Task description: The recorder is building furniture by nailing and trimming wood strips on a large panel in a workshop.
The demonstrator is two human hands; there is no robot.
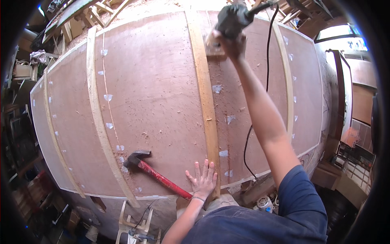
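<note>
My right hand [235, 45] is stretched far forward, closed on a dark corded power tool [232, 19]. A flat base plate [214, 48] shows beside the fingers, next to the middle wooden strip [202, 73]; the tool's exact kind is unclear. My left hand [202, 181] lies flat with spread fingers near the close edge of a large reddish-brown plywood panel [150, 77], against the same strip. Left of that hand rests a claw hammer [160, 174] with a worn red handle and dark head. The handle's end is close to my left wrist.
More pale strips [92, 85] cross the panel, with white patches and wood shavings around them. A black cable [267, 61] trails down the right side. Wood offcuts [97, 12] pile up beyond the far edge. A small wooden stool [134, 225] stands near the close edge.
</note>
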